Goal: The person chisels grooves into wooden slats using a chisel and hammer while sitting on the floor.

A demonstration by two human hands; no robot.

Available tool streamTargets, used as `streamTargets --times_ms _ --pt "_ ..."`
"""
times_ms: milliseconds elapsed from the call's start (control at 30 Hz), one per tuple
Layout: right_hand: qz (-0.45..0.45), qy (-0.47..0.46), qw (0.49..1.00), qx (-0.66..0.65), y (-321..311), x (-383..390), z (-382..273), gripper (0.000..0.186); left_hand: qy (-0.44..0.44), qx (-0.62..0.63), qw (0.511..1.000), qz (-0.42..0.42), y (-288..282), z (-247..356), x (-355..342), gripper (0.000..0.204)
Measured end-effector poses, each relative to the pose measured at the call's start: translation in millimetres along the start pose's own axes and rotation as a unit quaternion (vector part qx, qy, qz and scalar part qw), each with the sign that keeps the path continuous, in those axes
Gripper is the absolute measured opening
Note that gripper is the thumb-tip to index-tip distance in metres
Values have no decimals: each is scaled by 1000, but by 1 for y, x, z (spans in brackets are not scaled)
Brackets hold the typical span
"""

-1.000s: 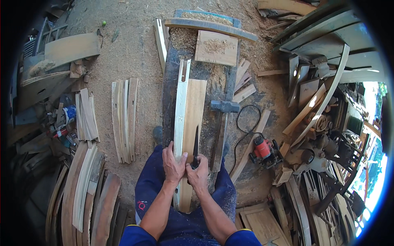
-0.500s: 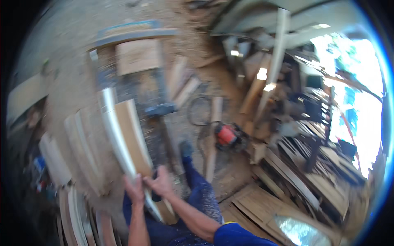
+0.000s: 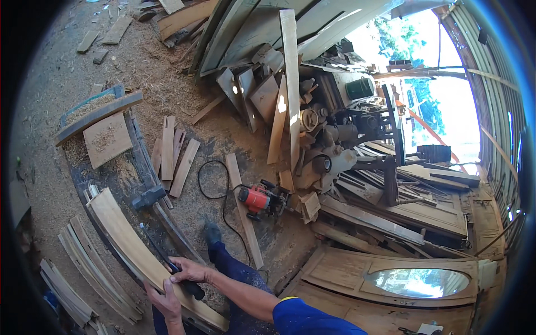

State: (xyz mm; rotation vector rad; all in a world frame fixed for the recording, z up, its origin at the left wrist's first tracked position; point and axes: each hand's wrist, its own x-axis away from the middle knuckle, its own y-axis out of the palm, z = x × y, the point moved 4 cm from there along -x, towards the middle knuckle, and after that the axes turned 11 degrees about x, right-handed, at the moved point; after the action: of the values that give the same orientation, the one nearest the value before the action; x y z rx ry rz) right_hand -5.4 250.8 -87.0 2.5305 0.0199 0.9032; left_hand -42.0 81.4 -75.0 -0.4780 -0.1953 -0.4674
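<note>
A long, curved, pale wooden board (image 3: 125,226) lies slantwise from the bench toward my lap. My left hand (image 3: 167,303) is closed around its near left edge, thumb on the upper face. Against the board's right side, my right hand (image 3: 190,271) is closed around a slim dark tool with a thick black handle (image 3: 193,289). The tool's thin shaft runs forward from my fingers; its exact kind is unclear. Beyond the board, a hammer-like tool with a dark block head (image 3: 149,198) rests on the bench rail (image 3: 176,229).
A red router (image 3: 258,199) with a black cord lies on the floor by a plank (image 3: 244,215). Curved pieces (image 3: 95,265) lie left. A panel door with oval glass (image 3: 419,283) is at right, below stacked timber. A square board (image 3: 108,139) sits on the bench.
The view has swung rightward, so the bench and boards appear further left. My hands stay at the curved board; the dark tool now shows clearly at my right hand.
</note>
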Motion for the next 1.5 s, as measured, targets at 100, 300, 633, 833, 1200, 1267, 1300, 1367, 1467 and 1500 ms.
streamTargets --times_ms 100,300,633,833,1200,1267,1300,1367,1467,1500 --pt "42 -37 991 119 10 -2 8 55 -89 -174 977 89 -1 -9 -7 63" --pt "165 -36 983 74 5 35 30 51 -57 -288 939 177 20 52 -46 84" --pt "105 70 950 284 29 67 118 49 -64 -290 943 151 34 54 -50 104" --pt "109 50 973 195 41 63 139 45 -160 -206 950 173 10 30 -69 114" --pt "38 201 979 -9 60 168 183 50 -255 -228 939 22 31 22 -44 102" --pt "7 282 958 -48 82 214 211 42 -263 -208 942 1 28 30 -49 102" --pt "-12 323 944 -65 89 229 219 39 -270 -210 940 5 25 32 -51 101" --pt "-32 317 944 -80 94 238 208 30 -285 -206 936 13 21 33 -49 100" --pt "-90 362 918 -132 84 251 193 22 -293 -216 930 46 9 12 -36 100" --pt "-110 386 902 -159 86 256 189 21 -294 -220 928 56 3 8 -31 100"
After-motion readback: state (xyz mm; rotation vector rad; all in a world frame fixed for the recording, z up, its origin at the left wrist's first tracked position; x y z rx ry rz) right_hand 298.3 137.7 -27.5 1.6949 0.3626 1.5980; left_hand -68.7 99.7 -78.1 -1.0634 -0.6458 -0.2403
